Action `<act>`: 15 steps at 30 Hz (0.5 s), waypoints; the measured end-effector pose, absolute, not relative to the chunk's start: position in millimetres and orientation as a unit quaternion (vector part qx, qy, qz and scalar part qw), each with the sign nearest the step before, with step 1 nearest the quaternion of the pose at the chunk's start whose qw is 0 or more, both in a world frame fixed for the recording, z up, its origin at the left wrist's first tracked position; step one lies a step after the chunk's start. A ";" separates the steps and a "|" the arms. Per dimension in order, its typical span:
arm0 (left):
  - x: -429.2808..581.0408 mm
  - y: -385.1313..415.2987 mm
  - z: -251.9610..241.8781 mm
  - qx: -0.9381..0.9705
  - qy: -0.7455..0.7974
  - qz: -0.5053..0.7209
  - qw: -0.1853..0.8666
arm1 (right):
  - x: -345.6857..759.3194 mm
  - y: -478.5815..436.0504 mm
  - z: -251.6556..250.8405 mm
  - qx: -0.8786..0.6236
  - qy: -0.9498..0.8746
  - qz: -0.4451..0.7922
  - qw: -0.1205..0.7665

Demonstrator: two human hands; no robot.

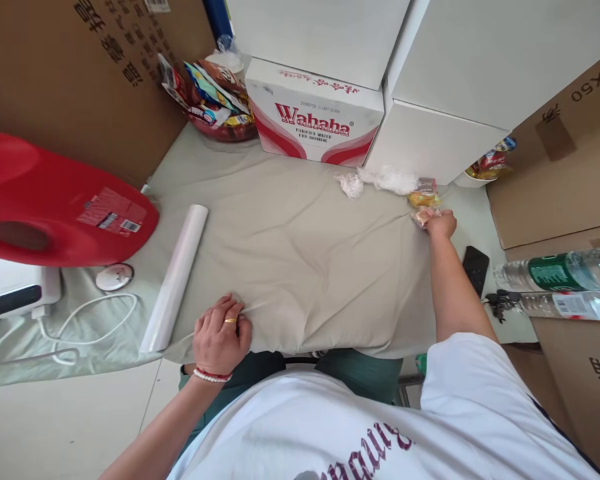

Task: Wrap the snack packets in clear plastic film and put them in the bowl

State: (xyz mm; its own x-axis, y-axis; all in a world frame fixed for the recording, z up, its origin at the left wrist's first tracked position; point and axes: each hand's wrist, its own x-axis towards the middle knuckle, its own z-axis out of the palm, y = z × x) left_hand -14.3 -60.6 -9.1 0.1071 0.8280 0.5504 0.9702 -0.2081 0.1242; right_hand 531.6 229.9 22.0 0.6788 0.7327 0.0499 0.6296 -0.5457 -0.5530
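Red bowl (223, 131): back L of bench (300, 220), heaped w/ snack pkts (213, 93), some poking over the rim; stands beside Wahaha carton (315, 127).
White cup (473, 181): far R, by the cardboard box (540, 147); colourful wrapped pkts show above its rim.
Wahaha carton: upright against the white boxes at back; contents hidden.
Red jug (70, 200): L side, big, w/ handle hole; can't see inside.
Bottles (553, 272): two, clear plastic, R edge, one w/ green label; fill level can't tell.
R hand (441, 225): arm out to back R, fingers pinched on small wrapped snack (422, 217).
Wrapped snack: at the fingertips, low over or on the bench, just in front of yellow pkt (423, 199); crumpled clear plastic (387, 180) runs L of that, along the boxes' foot.
L hand (223, 337): palm down at front edge, fingers loosely bent on the cloth; can't tell if they grip it, underside hidden.
White roll (175, 280): lies L of L hand, near end close to front edge.
Phone (475, 267): R of the forearm, near the bottles.
Open room: wide wrinkled cloth btw white roll and R forearm, back to the carton; R side tighter, w/ phone + bottles + cardboard.
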 end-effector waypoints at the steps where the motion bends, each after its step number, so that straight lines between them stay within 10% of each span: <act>1: -14.5 -60.8 -9.2 -0.731 -0.615 -0.263 0.136 | 531.2 230.9 26.6 -0.888 -0.377 0.083 0.248; 11: -14.7 -61.1 -7.7 -0.731 -0.617 -0.258 0.137 | 540.7 271.5 84.9 -0.779 -0.615 0.108 0.063; 15: -14.5 -62.5 -10.9 -0.726 -0.627 -0.257 0.119 | 532.7 294.8 71.1 -0.819 -0.544 0.123 0.136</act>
